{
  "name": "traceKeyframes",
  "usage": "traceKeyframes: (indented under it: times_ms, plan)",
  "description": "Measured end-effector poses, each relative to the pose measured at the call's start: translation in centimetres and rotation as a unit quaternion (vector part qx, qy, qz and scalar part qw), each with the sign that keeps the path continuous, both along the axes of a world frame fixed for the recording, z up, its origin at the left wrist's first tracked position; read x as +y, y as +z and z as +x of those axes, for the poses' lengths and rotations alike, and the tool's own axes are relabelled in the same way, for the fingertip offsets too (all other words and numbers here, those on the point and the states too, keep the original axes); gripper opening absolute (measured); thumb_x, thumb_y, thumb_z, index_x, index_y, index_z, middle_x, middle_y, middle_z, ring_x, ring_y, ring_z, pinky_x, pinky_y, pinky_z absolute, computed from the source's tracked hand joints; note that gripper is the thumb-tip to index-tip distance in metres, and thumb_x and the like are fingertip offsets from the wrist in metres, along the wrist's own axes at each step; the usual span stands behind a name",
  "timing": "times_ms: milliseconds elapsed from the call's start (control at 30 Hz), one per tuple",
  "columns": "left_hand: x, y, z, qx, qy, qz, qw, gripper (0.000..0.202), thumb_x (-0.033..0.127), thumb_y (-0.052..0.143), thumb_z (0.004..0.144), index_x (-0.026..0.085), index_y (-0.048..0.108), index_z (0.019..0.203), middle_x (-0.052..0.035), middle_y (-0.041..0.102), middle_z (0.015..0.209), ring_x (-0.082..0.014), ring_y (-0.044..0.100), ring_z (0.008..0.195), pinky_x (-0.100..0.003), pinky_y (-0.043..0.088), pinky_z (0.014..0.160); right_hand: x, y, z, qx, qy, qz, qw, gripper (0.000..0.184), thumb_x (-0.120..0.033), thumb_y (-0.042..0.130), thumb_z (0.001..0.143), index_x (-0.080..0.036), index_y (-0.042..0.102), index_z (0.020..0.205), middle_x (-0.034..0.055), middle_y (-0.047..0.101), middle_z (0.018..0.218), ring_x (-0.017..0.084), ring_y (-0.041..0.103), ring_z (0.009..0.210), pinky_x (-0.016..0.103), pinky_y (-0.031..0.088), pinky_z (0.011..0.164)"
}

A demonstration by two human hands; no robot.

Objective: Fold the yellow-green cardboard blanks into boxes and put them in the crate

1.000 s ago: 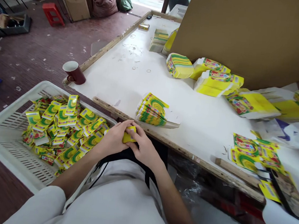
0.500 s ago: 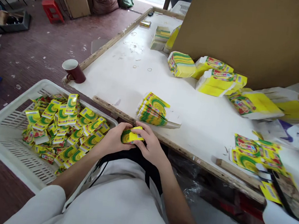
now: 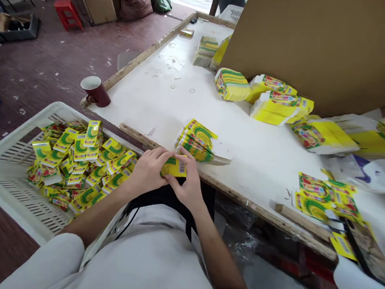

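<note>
A small yellow and green carton [image 3: 174, 167] with a barcode on its side sits between both my hands, just in front of the table's wooden edge. My left hand [image 3: 148, 171] grips its left end and my right hand [image 3: 188, 184] grips its right end. Right behind it on the white table [image 3: 156, 95] lies a stack of flat yellow-green carton blanks [image 3: 197, 141]. To my left, a white slotted plastic crate [image 3: 10, 163] holds several folded cartons [image 3: 78, 161] of the same kind.
A dark red mug [image 3: 96, 92] stands at the table's left edge. More bundles of flat blanks [image 3: 278, 105] lie at the back right under a brown cardboard sheet [image 3: 318, 43]. Loose printed blanks [image 3: 326, 198] lie at the right. A red stool [image 3: 66, 14] stands on the floor.
The carton has been turned in my hands, so its barcode side now faces up. Both hands rose slightly toward the table edge.
</note>
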State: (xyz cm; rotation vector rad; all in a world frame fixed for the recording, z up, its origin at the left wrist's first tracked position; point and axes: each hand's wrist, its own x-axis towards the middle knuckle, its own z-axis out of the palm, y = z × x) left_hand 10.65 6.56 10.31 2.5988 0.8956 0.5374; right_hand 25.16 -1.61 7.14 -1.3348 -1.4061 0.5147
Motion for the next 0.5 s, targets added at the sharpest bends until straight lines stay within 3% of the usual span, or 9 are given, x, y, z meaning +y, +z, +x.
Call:
traceKeyframes:
  times_ms: [100,233,300,400,500]
  plan:
    - [0.9,-1.0,-2.7,0.037,0.053,-0.042,0.997,0.053,0.035,0.075,0.074,0.020,0.056,0.121,-0.0099,0.065,0.111,-0.0291,0.064,0.102,-0.040,0.050,0.089,0.9,-0.3,1.8,-0.025,-0.001,-0.011,1.000,0.066,-0.034,0.069,0.085,-0.025,0.040,0.144,0.0140,0.051,0.144,0.029,0.052,0.131,0.048,0.044,0.110]
    - [3.0,-3.0,-8.8,0.177,0.186,-0.025,0.966,0.057,0.046,0.076,0.072,0.019,0.058,0.119,-0.0144,0.067,0.110,-0.0385,0.061,0.109,-0.052,0.046,0.094,2.8,-0.5,6.9,-0.134,-0.186,-0.042,0.973,0.056,-0.038,0.064,0.088,-0.018,0.048,0.139,0.0169,0.060,0.130,0.033,0.055,0.122,0.054,0.043,0.106]
    - [3.6,-3.8,-11.0,0.185,0.211,-0.038,0.959,0.059,0.050,0.073,0.074,0.017,0.057,0.121,-0.0163,0.067,0.115,-0.0390,0.059,0.114,-0.053,0.044,0.097,3.6,-1.0,8.7,-0.194,-0.211,-0.108,0.952,0.048,-0.032,0.061,0.089,-0.016,0.054,0.133,0.0174,0.066,0.116,0.035,0.058,0.111,0.057,0.046,0.099]
    - [3.3,-4.3,-11.1,0.096,0.173,-0.114,0.974,0.055,0.051,0.068,0.080,0.017,0.057,0.122,-0.0146,0.068,0.117,-0.0328,0.063,0.112,-0.048,0.047,0.098,4.2,-1.8,9.7,-0.242,-0.197,-0.152,0.938,0.037,-0.025,0.058,0.088,-0.015,0.061,0.123,0.0164,0.066,0.104,0.034,0.059,0.100,0.055,0.049,0.091]
    - [2.4,-4.2,-8.2,-0.010,0.108,-0.204,0.973,0.050,0.050,0.067,0.081,0.019,0.059,0.120,-0.0104,0.071,0.113,-0.0271,0.066,0.106,-0.045,0.051,0.096,3.9,-1.6,9.5,-0.241,-0.203,-0.122,0.941,0.038,-0.024,0.060,0.085,-0.016,0.058,0.122,0.0149,0.063,0.104,0.032,0.057,0.099,0.053,0.048,0.092]
